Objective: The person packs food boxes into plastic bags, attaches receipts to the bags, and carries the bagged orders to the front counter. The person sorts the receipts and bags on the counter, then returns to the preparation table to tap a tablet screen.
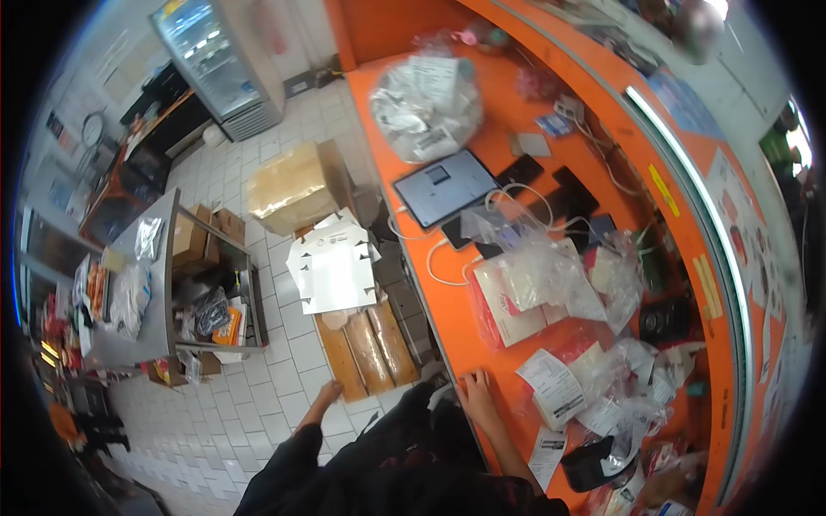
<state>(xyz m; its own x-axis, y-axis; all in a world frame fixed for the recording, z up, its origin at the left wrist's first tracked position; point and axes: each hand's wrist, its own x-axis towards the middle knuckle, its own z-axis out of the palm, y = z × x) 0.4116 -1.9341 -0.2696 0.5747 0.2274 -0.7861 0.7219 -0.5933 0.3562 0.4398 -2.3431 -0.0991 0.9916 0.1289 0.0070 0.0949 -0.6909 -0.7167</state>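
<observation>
My right hand (476,397) rests on the edge of the orange counter (443,322), its fingers stretched out and holding nothing. Low on the other side, my left hand (326,397) is beside the near corner of a wooden bench (344,370); its fingers are too small and turned away to read. Long brown wrapped packages (370,348) lie on that bench. Behind them is a stack of flat white cardboard box blanks (335,275). Nearest my right hand on the counter are a printed receipt (551,384) and plastic bags of packets (538,292).
A tablet (449,189) with white cables and several phones lies along the counter. Farther back sits a large clear bag of paper (426,112). A cardboard box (292,187) stands beyond the blanks. To the left are a steel table (159,275) and a glass-door fridge (211,64).
</observation>
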